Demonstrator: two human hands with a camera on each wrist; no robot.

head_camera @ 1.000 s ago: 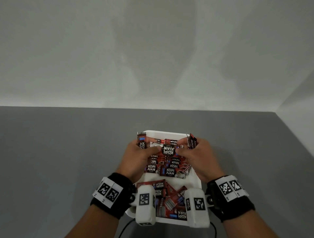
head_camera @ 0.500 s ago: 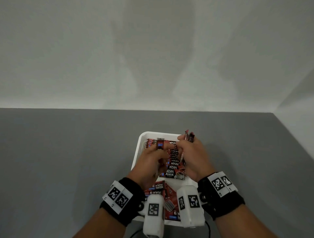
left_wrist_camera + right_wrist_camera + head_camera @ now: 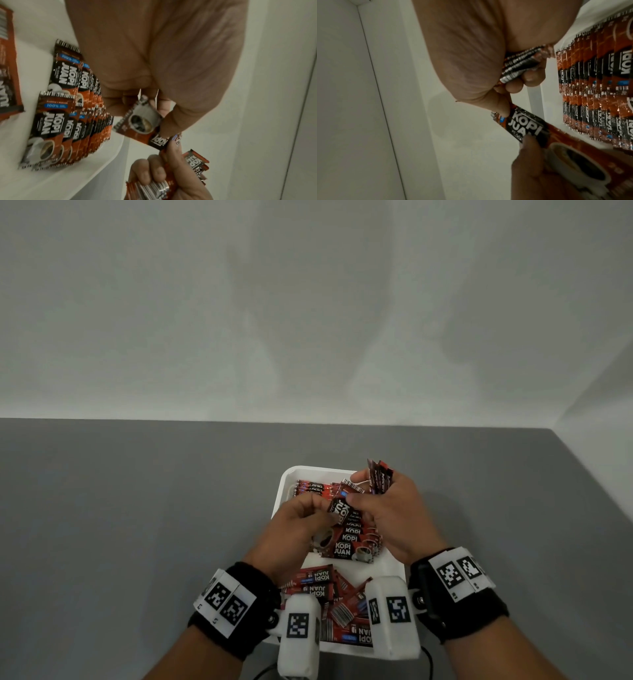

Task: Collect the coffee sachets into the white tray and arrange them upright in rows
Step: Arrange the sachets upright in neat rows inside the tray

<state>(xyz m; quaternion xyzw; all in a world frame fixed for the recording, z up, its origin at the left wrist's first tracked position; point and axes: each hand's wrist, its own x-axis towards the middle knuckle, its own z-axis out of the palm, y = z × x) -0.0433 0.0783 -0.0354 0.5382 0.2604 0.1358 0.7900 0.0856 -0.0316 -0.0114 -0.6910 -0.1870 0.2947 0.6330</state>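
A white tray [image 3: 286,482] sits on the grey table. Rows of red-and-black coffee sachets [image 3: 349,542] stand upright in its far half [image 3: 82,121] [image 3: 599,94]. Loose sachets [image 3: 329,594] lie flat in its near half. Above the rows, my left hand [image 3: 305,518] pinches the cup end of one sachet [image 3: 340,508] [image 3: 145,125] [image 3: 530,129]. My right hand [image 3: 383,508] pinches the same sachet's other end with thumb and forefinger. Its other fingers grip a stack of sachets [image 3: 378,477] [image 3: 195,162] [image 3: 518,63] against the palm.
The tray stands near the table's front edge, between my wrists. The grey tabletop [image 3: 137,508] stretches left, right and behind it to a pale wall [image 3: 308,320]. The table's right edge [image 3: 596,484] runs diagonally.
The left hand moved right from the tray's far left corner and now shares one sachet with the right hand over the rows. The right hand keeps its stack.
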